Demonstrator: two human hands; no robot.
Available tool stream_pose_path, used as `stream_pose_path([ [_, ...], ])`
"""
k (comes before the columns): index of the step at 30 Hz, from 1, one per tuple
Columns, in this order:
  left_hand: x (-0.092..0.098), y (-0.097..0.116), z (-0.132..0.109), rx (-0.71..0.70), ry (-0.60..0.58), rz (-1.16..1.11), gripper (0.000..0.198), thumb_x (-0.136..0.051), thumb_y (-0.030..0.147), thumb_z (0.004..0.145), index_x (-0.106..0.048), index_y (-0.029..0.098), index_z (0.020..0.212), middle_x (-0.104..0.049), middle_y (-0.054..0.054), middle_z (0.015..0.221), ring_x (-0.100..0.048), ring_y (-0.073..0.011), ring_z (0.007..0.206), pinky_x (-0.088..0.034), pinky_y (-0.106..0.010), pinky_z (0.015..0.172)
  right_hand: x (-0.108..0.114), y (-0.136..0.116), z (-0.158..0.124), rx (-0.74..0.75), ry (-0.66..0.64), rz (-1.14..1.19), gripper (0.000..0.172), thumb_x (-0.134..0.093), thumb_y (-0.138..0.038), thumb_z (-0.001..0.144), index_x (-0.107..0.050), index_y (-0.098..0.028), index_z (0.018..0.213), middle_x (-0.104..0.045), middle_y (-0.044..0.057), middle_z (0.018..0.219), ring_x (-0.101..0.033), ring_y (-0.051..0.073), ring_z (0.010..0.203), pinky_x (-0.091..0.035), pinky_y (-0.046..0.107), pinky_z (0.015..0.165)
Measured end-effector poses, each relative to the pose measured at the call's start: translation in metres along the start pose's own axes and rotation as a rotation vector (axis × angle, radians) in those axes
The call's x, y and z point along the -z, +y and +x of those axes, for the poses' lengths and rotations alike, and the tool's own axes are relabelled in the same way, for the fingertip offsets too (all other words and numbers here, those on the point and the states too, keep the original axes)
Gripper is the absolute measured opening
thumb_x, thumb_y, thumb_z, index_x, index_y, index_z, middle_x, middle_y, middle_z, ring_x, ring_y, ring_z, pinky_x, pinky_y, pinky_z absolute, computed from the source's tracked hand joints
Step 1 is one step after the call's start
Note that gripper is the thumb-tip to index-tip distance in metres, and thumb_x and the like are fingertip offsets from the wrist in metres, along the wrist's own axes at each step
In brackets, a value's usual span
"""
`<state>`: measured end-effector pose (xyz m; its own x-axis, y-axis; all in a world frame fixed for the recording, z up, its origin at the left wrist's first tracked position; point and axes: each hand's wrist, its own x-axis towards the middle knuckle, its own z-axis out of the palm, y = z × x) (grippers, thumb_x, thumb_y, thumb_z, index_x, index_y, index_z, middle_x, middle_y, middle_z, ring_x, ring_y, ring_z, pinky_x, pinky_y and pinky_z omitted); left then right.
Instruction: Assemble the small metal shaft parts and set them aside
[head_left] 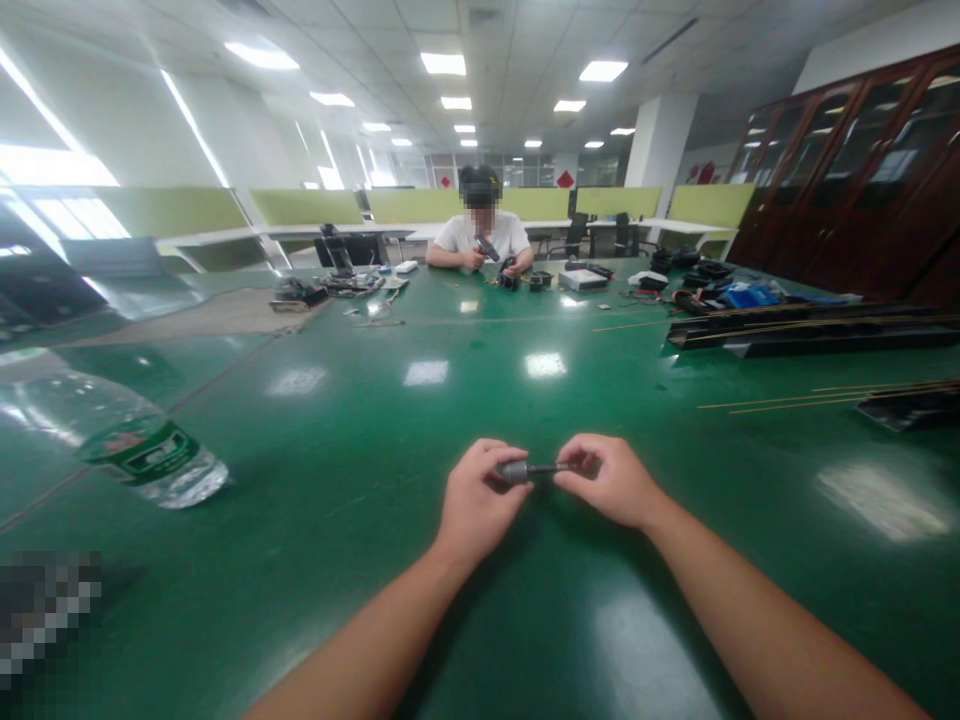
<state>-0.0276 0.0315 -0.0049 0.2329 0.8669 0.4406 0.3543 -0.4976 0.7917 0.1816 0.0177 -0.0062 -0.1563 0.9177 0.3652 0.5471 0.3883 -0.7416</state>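
A short screwdriver (516, 470), with a thick grey handle and a thin dark shaft, lies level between my two hands above the green table. My left hand (480, 495) is closed around the handle end, thumb below and fingers above. At the other end, my right hand (611, 480) pinches the shaft near its tip between thumb and fingers. The fingertips cover that tip, so I cannot make out whether a separate bit is there.
A clear water bottle (150, 450) with a green label is at the left on the green table (360, 420). Black channels (840, 335) and thin rods (780, 404) lie at the right. Across the table a person (480, 235) holds a tool among electronic parts.
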Motion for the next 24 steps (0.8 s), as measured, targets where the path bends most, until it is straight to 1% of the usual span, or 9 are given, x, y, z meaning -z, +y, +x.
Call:
stream_pose_path([
  [9,0.0,-0.002,0.0,-0.005,0.019,0.019,0.032,-0.076,0.002,0.067,-0.074,0.022,0.092,-0.065,-0.002,0.096,-0.062,-0.015,0.088,-0.051,-0.022,0.069,0.001,0.002,-0.001,0.004,0.024,0.005,0.005,-0.071,-0.021,0.076,-0.072,-0.017,0.079,-0.072,0.003,0.074,-0.064,0.018,0.069,-0.048,0.027,0.066],
  [15,0.001,-0.003,0.002,0.006,0.009,0.018,0.029,-0.075,0.006,0.068,-0.073,0.022,0.092,-0.065,-0.002,0.097,-0.062,-0.016,0.088,-0.051,-0.024,0.069,0.002,0.001,0.0,-0.017,0.027,0.024,0.006,-0.072,-0.022,0.075,-0.072,-0.018,0.079,-0.072,0.003,0.074,-0.064,0.018,0.07,-0.047,0.028,0.066],
  [17,0.004,-0.003,0.004,-0.013,0.021,0.038,0.026,-0.077,0.012,0.07,-0.072,0.022,0.093,-0.066,-0.002,0.098,-0.062,-0.0171,0.09,-0.051,-0.026,0.072,0.005,0.003,0.001,-0.03,0.055,0.049,0.007,-0.072,-0.024,0.075,-0.071,-0.018,0.078,-0.071,0.003,0.074,-0.063,0.018,0.069,-0.047,0.029,0.066],
  [19,0.007,-0.004,0.006,0.002,0.073,0.081,0.026,-0.079,0.022,0.071,-0.071,0.021,0.095,-0.067,-0.003,0.098,-0.062,-0.0182,0.089,-0.051,-0.03,0.077,0.01,0.008,0.003,-0.053,0.139,0.118,0.011,-0.071,-0.028,0.077,-0.069,-0.018,0.079,-0.069,0.003,0.076,-0.061,0.018,0.07,-0.047,0.029,0.067],
  [21,0.01,-0.005,0.009,0.079,0.13,0.099,0.031,-0.078,0.034,0.073,-0.069,0.02,0.099,-0.069,-0.003,0.097,-0.062,-0.0186,0.083,-0.051,-0.033,0.079,0.015,0.014,0.005,-0.091,0.24,0.267,0.017,-0.067,-0.035,0.081,-0.064,-0.018,0.079,-0.065,0.002,0.072,-0.059,0.017,0.068,-0.046,0.028,0.066],
  [22,0.011,-0.006,0.01,0.131,0.147,0.072,0.034,-0.077,0.038,0.075,-0.067,0.019,0.101,-0.069,-0.004,0.097,-0.063,-0.0186,0.081,-0.051,-0.034,0.079,0.016,0.017,0.006,-0.101,0.272,0.361,0.021,-0.06,-0.037,0.085,-0.06,-0.018,0.076,-0.062,0.001,0.068,-0.058,0.016,0.065,-0.046,0.028,0.065],
  [24,0.01,-0.01,0.011,0.213,0.154,-0.03,0.038,-0.072,0.042,0.078,-0.064,0.017,0.106,-0.07,-0.007,0.1,-0.065,-0.0196,0.083,-0.053,-0.036,0.082,0.016,0.022,0.008,-0.119,0.293,0.454,0.031,-0.046,-0.038,0.091,-0.053,-0.02,0.067,-0.054,-0.002,0.058,-0.052,0.014,0.056,-0.043,0.027,0.06],
])
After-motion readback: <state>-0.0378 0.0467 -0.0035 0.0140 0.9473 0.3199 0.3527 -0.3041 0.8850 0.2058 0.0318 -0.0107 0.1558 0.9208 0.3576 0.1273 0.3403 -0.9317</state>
